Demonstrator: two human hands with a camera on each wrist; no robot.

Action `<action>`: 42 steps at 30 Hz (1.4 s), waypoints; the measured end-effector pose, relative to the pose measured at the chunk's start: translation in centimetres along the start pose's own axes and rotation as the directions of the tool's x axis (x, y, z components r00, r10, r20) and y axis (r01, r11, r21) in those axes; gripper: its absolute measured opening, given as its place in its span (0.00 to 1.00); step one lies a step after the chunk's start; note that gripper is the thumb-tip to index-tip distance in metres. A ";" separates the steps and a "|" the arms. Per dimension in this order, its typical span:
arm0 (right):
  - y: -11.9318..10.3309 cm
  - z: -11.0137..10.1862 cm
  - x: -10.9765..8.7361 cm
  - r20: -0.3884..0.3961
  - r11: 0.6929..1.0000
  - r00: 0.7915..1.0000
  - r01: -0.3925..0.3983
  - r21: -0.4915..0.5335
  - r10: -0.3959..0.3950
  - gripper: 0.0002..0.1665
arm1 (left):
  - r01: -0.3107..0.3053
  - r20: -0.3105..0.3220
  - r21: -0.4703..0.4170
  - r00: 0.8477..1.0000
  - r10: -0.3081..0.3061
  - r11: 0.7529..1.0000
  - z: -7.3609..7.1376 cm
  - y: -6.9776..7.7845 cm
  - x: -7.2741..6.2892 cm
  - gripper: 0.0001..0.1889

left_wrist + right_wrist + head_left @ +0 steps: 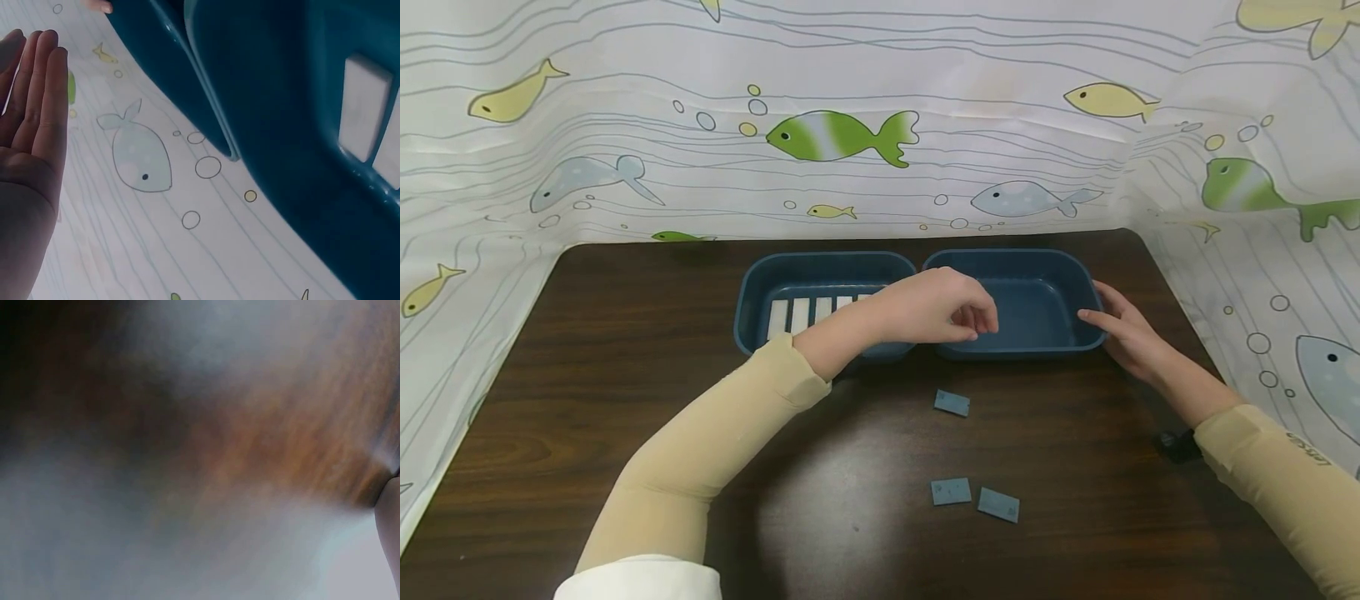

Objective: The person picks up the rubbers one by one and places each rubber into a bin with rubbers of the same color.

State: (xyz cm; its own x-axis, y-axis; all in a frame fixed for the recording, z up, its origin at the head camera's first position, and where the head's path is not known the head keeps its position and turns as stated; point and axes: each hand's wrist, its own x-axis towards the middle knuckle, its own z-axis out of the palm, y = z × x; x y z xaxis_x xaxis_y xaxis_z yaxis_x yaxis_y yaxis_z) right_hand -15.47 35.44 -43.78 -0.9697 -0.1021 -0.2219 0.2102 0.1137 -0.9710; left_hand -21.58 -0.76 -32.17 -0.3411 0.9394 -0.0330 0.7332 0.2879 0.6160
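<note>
My left hand (936, 307) hovers over the adjoining rims of two blue plastic bins, its fingers loosely bent. No object shows in it; in the left wrist view its fingers (39, 106) look fairly straight. At the far right, my right hand (1127, 333) grips the right bin (1015, 346) by its end, thumb over the rim and fingers outside. That bin's visible floor is bare. Inside the left bin (752, 292) several white rectangular strips (801, 315) stand in a row, partly covered by my left forearm. The right wrist view is mostly blurred.
Three small blue-grey rectangular tiles lie on the dark wooden table (587, 400): one tile (952, 403) near the right bin, another tile (951, 492) and a third tile (998, 505) closer to me. A fish-patterned white curtain (850, 75) surrounds the table's back and sides.
</note>
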 end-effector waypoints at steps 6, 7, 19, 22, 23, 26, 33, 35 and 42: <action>0.0 0.0 0.1 -0.005 1.000 1.000 0.000 -0.006 0.000 0.43 | 0.002 0.017 -0.035 1.000 -0.002 0.999 0.9 -0.1 -0.8 0.11; 0.0 0.1 0.1 -0.006 1.000 1.000 -0.002 -0.008 0.002 0.42 | 0.005 0.019 -0.038 1.000 -0.004 0.999 1.0 -0.1 -1.0 0.11; 0.1 0.0 0.1 -0.011 0.999 1.000 -0.013 -0.030 0.013 0.36 | 0.005 0.041 -0.038 0.999 -0.004 0.999 3.4 -0.6 -2.6 0.11; 0.1 0.0 0.1 -0.014 0.999 1.000 -0.019 -0.037 0.018 0.37 | 0.015 0.054 -0.044 0.998 -0.012 0.999 3.9 -0.6 -2.8 0.11; 0.1 0.0 0.1 -0.014 0.999 1.000 -0.021 -0.039 0.020 0.37 | 0.016 0.059 -0.047 0.998 -0.014 0.999 4.1 -0.7 -2.8 0.11; 0.1 0.0 0.1 -0.015 0.998 1.000 -0.026 -0.049 0.025 0.39 | 0.016 0.070 -0.051 0.998 -0.012 0.999 4.7 -0.8 -3.0 0.11; 0.1 -0.1 0.2 -0.012 0.999 1.000 -0.023 -0.046 0.023 0.39 | 0.009 0.070 -0.056 0.998 -0.005 0.998 6.0 -1.0 -3.1 0.10; 0.2 -0.1 0.2 -0.010 0.999 1.000 -0.023 -0.042 0.023 0.39 | 0.008 0.072 -0.060 0.997 -0.004 0.998 6.4 -1.1 -3.1 0.10; 0.1 -0.1 0.2 -0.013 0.998 1.000 -0.029 -0.048 0.028 0.43 | 0.019 0.061 -0.058 0.998 -0.016 0.998 7.4 -1.5 -3.4 0.10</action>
State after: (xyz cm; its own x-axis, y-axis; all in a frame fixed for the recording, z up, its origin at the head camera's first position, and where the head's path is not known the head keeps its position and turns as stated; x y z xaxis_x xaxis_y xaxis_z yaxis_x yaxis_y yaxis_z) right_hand -15.65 35.56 -43.96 -0.9649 -0.0865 -0.2481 0.2319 0.1635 -0.9589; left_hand -17.15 -3.03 -38.79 -0.3163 0.9443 -0.0906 0.6911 0.2948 0.6599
